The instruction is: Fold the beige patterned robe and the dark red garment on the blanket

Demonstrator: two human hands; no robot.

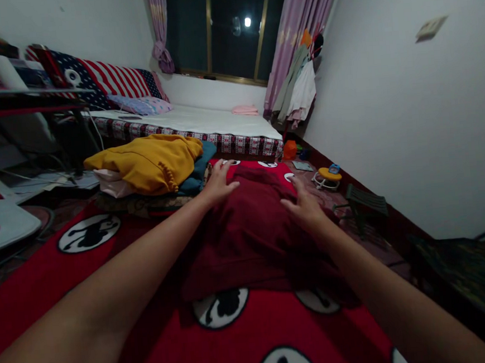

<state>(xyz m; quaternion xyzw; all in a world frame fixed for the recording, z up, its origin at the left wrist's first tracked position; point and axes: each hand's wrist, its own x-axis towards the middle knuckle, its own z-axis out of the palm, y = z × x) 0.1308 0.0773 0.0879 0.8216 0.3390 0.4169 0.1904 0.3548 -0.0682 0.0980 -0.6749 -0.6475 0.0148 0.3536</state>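
A dark red garment [258, 225] lies spread over a bright red cloth [165, 322] printed with black-and-white round figures. My left hand [220, 184] is at the garment's far left edge, fingers apart and stretched forward. At the far right edge, my right hand [305, 203] has its fingers spread, with thumb and fingers apart. Neither hand holds anything; whether they touch the fabric I cannot tell. Left of my left hand is a stack of folded clothes, with a mustard yellow garment [152, 160] on top and a teal one [197, 171] beneath it.
A bed [204, 117] stands beneath the window. To the right are a yellow round stool [329, 174], a dark folding stool [365, 201] and clothes hanging by the curtain [296, 15]. A cluttered desk [29, 92] and a white stool [6, 225] are on the left.
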